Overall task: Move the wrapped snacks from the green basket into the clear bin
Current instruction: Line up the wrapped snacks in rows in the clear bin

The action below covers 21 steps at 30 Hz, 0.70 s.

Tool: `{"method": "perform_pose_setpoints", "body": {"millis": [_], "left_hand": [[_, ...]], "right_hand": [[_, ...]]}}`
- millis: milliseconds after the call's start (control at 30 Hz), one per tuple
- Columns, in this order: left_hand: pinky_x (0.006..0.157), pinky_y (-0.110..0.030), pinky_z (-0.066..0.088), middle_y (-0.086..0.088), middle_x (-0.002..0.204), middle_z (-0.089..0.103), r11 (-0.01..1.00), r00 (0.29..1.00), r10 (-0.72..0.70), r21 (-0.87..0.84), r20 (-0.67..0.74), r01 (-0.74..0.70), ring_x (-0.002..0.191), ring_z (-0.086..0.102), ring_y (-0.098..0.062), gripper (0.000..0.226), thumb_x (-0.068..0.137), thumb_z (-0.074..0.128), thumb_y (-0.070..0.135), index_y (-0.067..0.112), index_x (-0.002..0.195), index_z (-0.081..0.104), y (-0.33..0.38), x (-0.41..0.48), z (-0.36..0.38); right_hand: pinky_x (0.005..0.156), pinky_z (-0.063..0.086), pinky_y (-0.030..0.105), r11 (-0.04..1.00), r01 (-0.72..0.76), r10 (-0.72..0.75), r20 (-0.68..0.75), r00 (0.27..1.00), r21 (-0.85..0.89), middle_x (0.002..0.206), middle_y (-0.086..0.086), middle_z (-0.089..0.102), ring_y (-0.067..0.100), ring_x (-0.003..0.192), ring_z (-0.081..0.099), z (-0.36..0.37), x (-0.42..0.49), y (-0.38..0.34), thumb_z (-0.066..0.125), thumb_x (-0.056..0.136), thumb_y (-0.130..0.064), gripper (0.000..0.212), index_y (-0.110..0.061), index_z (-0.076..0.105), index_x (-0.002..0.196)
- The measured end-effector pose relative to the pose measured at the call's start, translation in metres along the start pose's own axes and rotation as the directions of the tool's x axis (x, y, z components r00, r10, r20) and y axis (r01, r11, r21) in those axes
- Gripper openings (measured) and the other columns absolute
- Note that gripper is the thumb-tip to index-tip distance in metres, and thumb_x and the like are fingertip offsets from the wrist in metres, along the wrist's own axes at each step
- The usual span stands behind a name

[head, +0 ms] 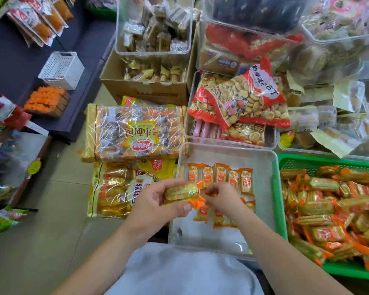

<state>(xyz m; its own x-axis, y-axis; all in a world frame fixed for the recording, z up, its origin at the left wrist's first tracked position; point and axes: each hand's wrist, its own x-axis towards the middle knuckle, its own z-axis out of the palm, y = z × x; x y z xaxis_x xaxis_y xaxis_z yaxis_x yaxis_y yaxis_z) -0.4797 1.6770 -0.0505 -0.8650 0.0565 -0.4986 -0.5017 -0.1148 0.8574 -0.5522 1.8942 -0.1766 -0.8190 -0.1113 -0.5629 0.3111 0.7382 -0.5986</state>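
Observation:
The clear bin [262, 165] lies in front of me with a neat row of orange-wrapped snacks [221, 177] at its far side and a few more near the middle. To its right the green basket [280, 201] is heaped with the same wrapped snacks [328, 209]. My left hand [156, 201] grips a small stack of wrapped snacks [179, 193] above the bin's left rim. My right hand [221, 199] pinches the orange wrapper ends of that stack, just over the bin.
Big yellow bread bags [134, 133] lie on the floor left of the bin. Behind it stand a clear tub with red biscuit bags [239, 103], a cardboard box [145, 88] and more clear bins of snacks. A white perforated basket [61, 70] sits at the left.

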Motion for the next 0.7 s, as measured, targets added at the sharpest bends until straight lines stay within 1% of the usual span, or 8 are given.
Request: {"method": "perform_pose_setpoints", "body": {"millis": [200,300,333,400,467,500,567,700], "left_hand": [[0.086,-0.051,0.064,-0.008,0.116,0.076,0.999,0.998,-0.047,-0.001,0.043,0.047,0.109,0.073,-0.029,0.066,0.067,0.092,0.01,0.017,0.128,0.07,0.009,0.009,-0.015],[0.087,-0.048,0.064,-0.008,0.116,0.076,0.998,0.994,-0.055,0.03,0.093,0.053,0.109,0.073,-0.027,0.061,0.067,0.093,0.008,0.019,0.124,0.074,0.011,0.016,-0.013],[0.089,-0.048,0.063,-0.008,0.116,0.077,0.998,0.993,-0.053,0.03,0.108,0.05,0.109,0.073,-0.026,0.061,0.067,0.093,0.007,0.02,0.123,0.074,0.013,0.018,-0.012],[0.093,-0.048,0.062,-0.007,0.115,0.077,0.999,0.99,-0.04,0.02,0.139,0.038,0.109,0.073,-0.023,0.06,0.068,0.091,0.005,0.018,0.124,0.073,0.017,0.023,-0.008],[0.093,-0.044,0.062,-0.007,0.116,0.078,1.0,0.983,-0.024,0.013,0.182,0.022,0.107,0.073,-0.019,0.06,0.07,0.089,-0.001,0.013,0.126,0.071,0.02,0.027,-0.003],[0.092,-0.04,0.062,-0.007,0.116,0.078,1.0,0.98,-0.018,0.018,0.196,0.015,0.107,0.073,-0.017,0.059,0.072,0.087,-0.004,0.011,0.126,0.071,0.021,0.029,0.0],[0.089,-0.034,0.062,-0.006,0.116,0.078,0.999,0.978,-0.009,0.037,0.206,0.001,0.108,0.074,-0.018,0.057,0.074,0.087,-0.006,0.011,0.126,0.07,0.021,0.034,0.004],[0.092,-0.043,0.063,-0.003,0.117,0.077,0.997,0.985,0.004,0.074,0.172,-0.017,0.11,0.073,-0.022,0.056,0.073,0.09,-0.002,0.014,0.124,0.072,0.02,0.04,0.009]], "right_hand": [[0.092,0.053,0.029,0.948,0.086,-0.065,0.078,0.995,-0.307,0.123,0.002,0.06,0.02,0.104,0.065,0.021,0.012,0.009,0.071,0.092,-0.012,0.023,-0.019,0.076,0.114],[0.082,0.05,0.027,0.955,0.114,-0.133,-0.05,0.99,-0.275,0.115,-0.001,0.054,0.019,0.097,0.062,0.015,-0.003,-0.002,0.065,0.095,-0.009,0.02,-0.016,0.073,0.112],[0.075,0.048,0.025,0.98,0.103,-0.122,-0.11,0.986,-0.169,0.108,-0.001,0.057,0.017,0.089,0.061,0.011,-0.011,-0.009,0.063,0.096,-0.009,0.014,-0.016,0.071,0.105],[0.072,0.058,0.032,0.947,-0.027,0.045,-0.048,0.998,0.322,0.098,0.01,0.07,0.022,0.086,0.069,-0.001,-0.029,-0.032,0.059,0.099,-0.009,0.012,-0.011,0.071,0.098],[0.079,0.064,0.04,0.664,-0.282,0.102,0.29,0.952,0.692,0.104,0.015,0.077,0.031,0.099,0.074,-0.012,-0.047,-0.052,0.057,0.103,-0.011,0.02,-0.01,0.074,0.112],[0.082,0.063,0.042,0.583,-0.357,0.054,0.404,0.913,0.73,0.111,0.015,0.078,0.033,0.105,0.074,-0.015,-0.054,-0.057,0.055,0.105,-0.015,0.023,-0.011,0.074,0.118],[0.091,0.06,0.049,0.492,-0.392,-0.039,0.469,0.882,0.778,0.122,0.019,0.074,0.04,0.111,0.07,-0.017,-0.06,-0.054,0.051,0.107,-0.019,0.029,-0.009,0.072,0.124],[0.086,0.058,0.05,0.294,-0.35,-0.047,0.379,0.924,0.89,0.117,0.024,0.068,0.035,0.097,0.068,-0.021,-0.064,-0.027,0.06,0.101,-0.013,0.031,-0.003,0.065,0.13]]}}
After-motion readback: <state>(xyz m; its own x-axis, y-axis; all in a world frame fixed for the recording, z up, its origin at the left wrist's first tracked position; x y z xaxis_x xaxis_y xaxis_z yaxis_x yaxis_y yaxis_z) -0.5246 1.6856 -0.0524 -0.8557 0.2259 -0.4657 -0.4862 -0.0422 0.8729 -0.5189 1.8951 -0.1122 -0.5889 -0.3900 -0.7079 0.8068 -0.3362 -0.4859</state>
